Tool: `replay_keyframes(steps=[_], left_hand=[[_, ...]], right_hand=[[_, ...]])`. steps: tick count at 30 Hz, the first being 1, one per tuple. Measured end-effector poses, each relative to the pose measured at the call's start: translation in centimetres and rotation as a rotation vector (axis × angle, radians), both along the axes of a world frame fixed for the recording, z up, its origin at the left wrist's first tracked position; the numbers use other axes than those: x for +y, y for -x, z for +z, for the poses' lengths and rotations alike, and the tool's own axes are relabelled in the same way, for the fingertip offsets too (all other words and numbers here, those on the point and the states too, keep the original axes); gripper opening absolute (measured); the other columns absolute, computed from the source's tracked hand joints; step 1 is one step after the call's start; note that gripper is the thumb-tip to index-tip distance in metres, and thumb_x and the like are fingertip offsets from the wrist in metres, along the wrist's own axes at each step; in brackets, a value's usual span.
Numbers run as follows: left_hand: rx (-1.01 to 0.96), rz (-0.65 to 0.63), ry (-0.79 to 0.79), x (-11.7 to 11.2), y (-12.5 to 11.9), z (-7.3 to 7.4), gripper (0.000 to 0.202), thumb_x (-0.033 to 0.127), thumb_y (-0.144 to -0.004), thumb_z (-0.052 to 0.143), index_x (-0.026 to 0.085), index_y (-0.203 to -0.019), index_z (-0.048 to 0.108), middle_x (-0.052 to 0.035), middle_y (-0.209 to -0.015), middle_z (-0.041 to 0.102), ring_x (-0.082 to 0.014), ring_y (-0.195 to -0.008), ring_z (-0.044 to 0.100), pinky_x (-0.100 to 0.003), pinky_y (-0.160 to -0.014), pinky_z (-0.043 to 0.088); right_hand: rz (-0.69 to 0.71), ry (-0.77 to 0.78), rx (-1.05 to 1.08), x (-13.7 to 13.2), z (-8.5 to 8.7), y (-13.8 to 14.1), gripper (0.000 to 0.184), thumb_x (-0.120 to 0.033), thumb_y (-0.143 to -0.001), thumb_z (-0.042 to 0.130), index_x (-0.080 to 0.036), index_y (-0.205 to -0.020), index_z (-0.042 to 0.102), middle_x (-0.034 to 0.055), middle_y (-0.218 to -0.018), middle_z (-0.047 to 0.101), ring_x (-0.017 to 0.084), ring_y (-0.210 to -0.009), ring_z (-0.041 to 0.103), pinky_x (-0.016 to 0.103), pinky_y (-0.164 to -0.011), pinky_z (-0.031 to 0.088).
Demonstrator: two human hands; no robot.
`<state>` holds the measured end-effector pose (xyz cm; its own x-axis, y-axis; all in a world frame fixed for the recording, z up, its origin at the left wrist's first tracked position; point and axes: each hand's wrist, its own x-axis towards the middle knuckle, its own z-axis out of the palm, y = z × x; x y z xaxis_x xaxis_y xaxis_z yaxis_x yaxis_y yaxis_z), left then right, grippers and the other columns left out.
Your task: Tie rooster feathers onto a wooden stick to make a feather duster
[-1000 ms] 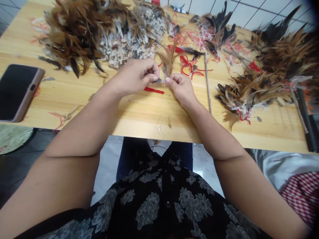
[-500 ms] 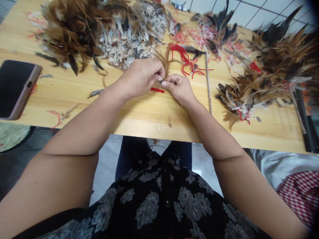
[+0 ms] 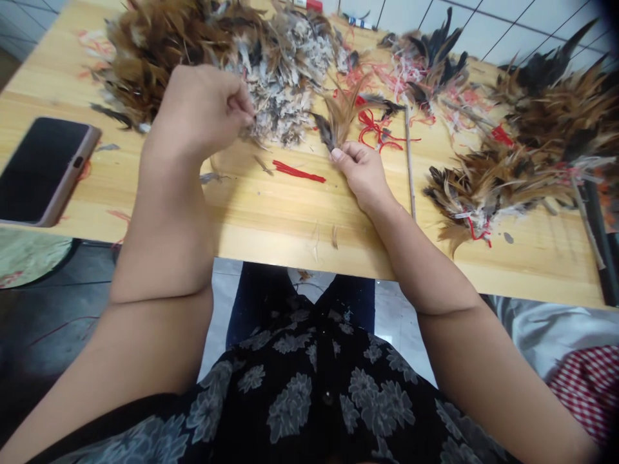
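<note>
My right hand [image 3: 362, 171] pinches a small bunch of brown and dark feathers [image 3: 344, 116] by its quill ends, tips pointing away from me. To the left, my left hand [image 3: 200, 109] is raised at the front of a big feather pile [image 3: 285, 109], its thumb and fingers pressed together. Whatever lies between those fingertips, if anything, is too small to make out. On the wood between the two hands lies a short bundle of red string [image 3: 298, 171]. More red strings [image 3: 370, 129] are tangled just behind my right hand.
A phone [image 3: 41, 167] lies at the left of the wooden table [image 3: 271, 229]. Right of my right hand is a thin stick [image 3: 410, 167], then tied feather bunches [image 3: 503, 174]. Pink and white string scraps [image 3: 403, 71] are strewn at the back near the tiled wall [image 3: 493, 26].
My left hand has parted from my right and moved left to the feather pile. The feather bunch stays in my right hand, and the red string bundle is now uncovered.
</note>
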<state>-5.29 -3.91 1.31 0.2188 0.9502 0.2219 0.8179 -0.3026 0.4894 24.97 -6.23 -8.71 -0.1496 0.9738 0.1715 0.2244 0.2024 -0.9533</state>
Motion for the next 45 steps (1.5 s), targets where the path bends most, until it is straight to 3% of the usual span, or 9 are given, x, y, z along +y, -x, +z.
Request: replay_keyframes(steps=[3,6,9,14,18,22,29,33,45], left_hand=[[0.090,-0.071,0.083,0.6,0.8,-0.7,0.005,0.025,-0.086,0.075,0.027,-0.082,0.075,-0.0036,-0.078,0.060,-0.0291,-0.087,0.060,-0.042,-0.101,0.050],[0.192,-0.127,0.114,1.4,0.5,-1.8,0.022,0.009,-0.079,0.073,0.027,-0.089,0.081,-0.0019,-0.081,0.060,-0.0277,-0.089,0.057,-0.037,-0.098,0.047],[0.206,-0.149,0.142,2.1,0.0,-2.8,0.030,0.003,-0.075,0.069,0.027,-0.088,0.082,-0.0012,-0.082,0.059,-0.0272,-0.092,0.055,-0.035,-0.097,0.046],[0.071,-0.152,0.156,2.5,-0.4,-2.9,0.015,0.019,-0.077,0.078,0.031,-0.074,0.069,-0.0041,-0.082,0.055,-0.0327,-0.102,0.057,-0.043,-0.113,0.048],[-0.019,-0.245,0.091,0.8,-1.4,-1.3,0.005,0.035,-0.088,0.074,0.031,-0.089,0.072,-0.0061,-0.098,0.070,-0.0345,-0.111,0.063,-0.047,-0.116,0.050],[-0.024,-0.291,0.161,-1.2,-3.2,-0.4,0.016,0.039,-0.096,0.067,0.027,-0.106,0.072,-0.0041,-0.101,0.076,-0.0296,-0.101,0.070,-0.044,-0.107,0.054],[-0.075,-0.362,0.080,-1.4,-5.8,-1.9,0.005,0.028,-0.090,0.070,0.029,-0.093,0.074,-0.0043,-0.093,0.078,-0.0282,-0.088,0.066,-0.045,-0.092,0.051],[-0.108,-0.382,0.082,-1.3,-6.2,-2.5,0.006,0.025,-0.087,0.072,0.031,-0.087,0.073,-0.0052,-0.091,0.075,-0.0311,-0.089,0.064,-0.048,-0.096,0.050],[-0.219,-0.395,0.135,-1.5,-6.7,-2.8,0.018,0.034,-0.086,0.083,0.033,-0.079,0.067,-0.0045,-0.074,0.059,-0.0354,-0.109,0.066,-0.049,-0.108,0.050]], right_hand=[[-0.007,-0.005,0.005,0.0,-0.2,-0.3,0.062,-0.078,-0.106,0.077,-0.021,-0.087,0.065,-0.0013,-0.081,0.048,0.013,-0.078,0.043,0.028,-0.077,0.047],[-0.007,-0.010,0.015,0.1,-0.4,-0.4,0.061,-0.077,-0.107,0.077,-0.020,-0.087,0.067,-0.0019,-0.080,0.047,0.012,-0.077,0.046,0.028,-0.078,0.051],[-0.011,-0.004,0.031,0.2,-0.5,-0.4,0.059,-0.076,-0.106,0.079,-0.020,-0.088,0.068,-0.0017,-0.080,0.050,0.013,-0.080,0.052,0.030,-0.082,0.057],[-0.013,0.005,0.039,0.2,-0.4,-0.2,0.059,-0.075,-0.105,0.081,-0.021,-0.088,0.068,-0.0013,-0.080,0.052,0.016,-0.085,0.059,0.034,-0.088,0.063],[-0.007,0.002,0.017,0.3,-0.6,-0.2,0.057,-0.074,-0.107,0.078,-0.021,-0.089,0.069,-0.0019,-0.079,0.051,0.014,-0.083,0.056,0.033,-0.087,0.061],[-0.001,0.007,0.008,0.5,-0.9,0.0,0.054,-0.071,-0.109,0.078,-0.020,-0.093,0.071,-0.0017,-0.083,0.055,0.014,-0.084,0.056,0.031,-0.087,0.059],[0.008,0.056,-0.018,-0.4,0.6,0.7,0.064,-0.079,-0.099,0.086,-0.022,-0.082,0.061,-0.0017,-0.076,0.046,0.014,-0.079,0.046,0.029,-0.073,0.047],[0.020,0.077,-0.053,-0.7,1.2,0.9,0.066,-0.079,-0.095,0.089,-0.022,-0.080,0.059,-0.0020,-0.074,0.042,0.015,-0.080,0.046,0.029,-0.073,0.043],[0.053,0.068,-0.103,-0.3,0.7,0.8,0.059,-0.065,-0.093,0.097,-0.022,-0.077,0.060,-0.0028,-0.072,0.039,0.014,-0.079,0.045,0.030,-0.072,0.041]])
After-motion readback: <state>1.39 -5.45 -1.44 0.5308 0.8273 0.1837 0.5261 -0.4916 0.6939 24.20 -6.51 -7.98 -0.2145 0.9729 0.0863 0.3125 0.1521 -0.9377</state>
